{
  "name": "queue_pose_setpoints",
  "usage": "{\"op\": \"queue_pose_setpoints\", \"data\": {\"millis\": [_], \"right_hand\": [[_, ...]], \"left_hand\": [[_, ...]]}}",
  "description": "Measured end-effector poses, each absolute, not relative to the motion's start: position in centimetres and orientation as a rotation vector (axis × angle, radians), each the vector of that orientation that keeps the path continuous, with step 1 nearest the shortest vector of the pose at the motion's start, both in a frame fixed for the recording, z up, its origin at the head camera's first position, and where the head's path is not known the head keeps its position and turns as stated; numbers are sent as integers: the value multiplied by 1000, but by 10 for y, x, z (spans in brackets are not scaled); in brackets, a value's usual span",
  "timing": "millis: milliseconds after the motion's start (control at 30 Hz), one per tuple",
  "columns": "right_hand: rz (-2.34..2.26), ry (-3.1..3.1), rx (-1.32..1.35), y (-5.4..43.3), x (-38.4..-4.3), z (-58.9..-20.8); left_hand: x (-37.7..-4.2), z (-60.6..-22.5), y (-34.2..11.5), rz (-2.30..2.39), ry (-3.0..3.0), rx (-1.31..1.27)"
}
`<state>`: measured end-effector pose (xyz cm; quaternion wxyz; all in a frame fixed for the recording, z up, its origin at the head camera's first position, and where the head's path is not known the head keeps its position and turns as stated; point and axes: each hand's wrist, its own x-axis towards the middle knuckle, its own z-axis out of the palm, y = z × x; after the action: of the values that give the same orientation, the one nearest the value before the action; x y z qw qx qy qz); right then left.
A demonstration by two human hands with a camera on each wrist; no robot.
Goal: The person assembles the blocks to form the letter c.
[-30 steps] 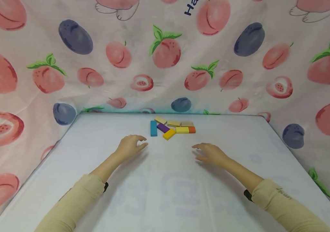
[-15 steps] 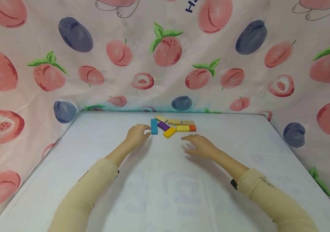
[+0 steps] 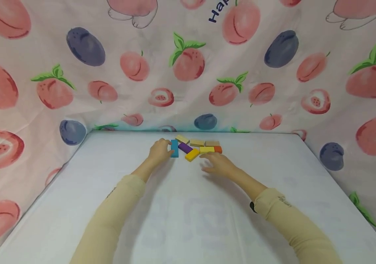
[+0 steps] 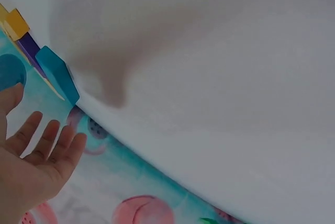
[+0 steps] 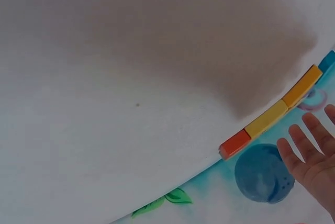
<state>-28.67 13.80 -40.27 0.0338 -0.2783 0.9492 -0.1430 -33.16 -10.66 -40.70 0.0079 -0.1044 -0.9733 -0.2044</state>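
Note:
Several small rectangular blocks lie in a loose cluster at the far middle of the table. My left hand is at the left side of the blue block, thumb and fingertips right at its edge; in the left wrist view its fingers are spread and relaxed. Beside the blue block lie a purple block and an orange-yellow block. My right hand hovers just in front of the pale yellow block, fingers loosely extended, holding nothing. An orange-red block adjoins the pale yellow one.
Behind the coloured blocks lie plain wood blocks. A white cloth covers the table. A fruit-printed curtain rises along its back edge and both sides.
Both hands have moved toward the blocks: the left forward and right to the blue block, the right leftward and forward to the pale yellow block. The blocks have stayed in place.

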Motion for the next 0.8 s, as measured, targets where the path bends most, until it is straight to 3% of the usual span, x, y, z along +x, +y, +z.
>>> {"op": "queue_pose_setpoints", "data": {"millis": [167,800], "right_hand": [[-512,2916,-752,128,-301,-404],[-512,2839,-863,105,-349,-419]], "left_hand": [[-340,-412,-99,-724,-3066,-236],[-360,-429,-81,-865,-3062,148]]}}
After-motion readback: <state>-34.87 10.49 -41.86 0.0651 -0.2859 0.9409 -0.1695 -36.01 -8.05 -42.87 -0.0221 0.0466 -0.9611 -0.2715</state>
